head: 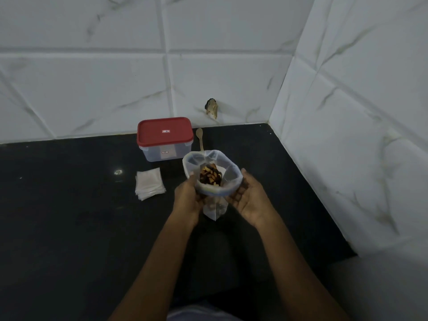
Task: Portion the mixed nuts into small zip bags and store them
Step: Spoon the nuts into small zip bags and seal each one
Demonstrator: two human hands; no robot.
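This looks like a home kitchen, though the dim light hides much. A black stone tabletop (69,216) runs into a corner of white marble-patterned wall tiles (92,77). Near the back wall stands a clear plastic food box (165,139) with a red lid, a wooden spoon (199,137) beside it, a stack of small zip bags (149,184) in front, and an open bag of mixed nuts (212,177) held above the top.

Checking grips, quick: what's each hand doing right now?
Left hand: closed, gripping the nut bag at its left side.
Right hand: palm up, fingers curled, holding the bag's right rim.
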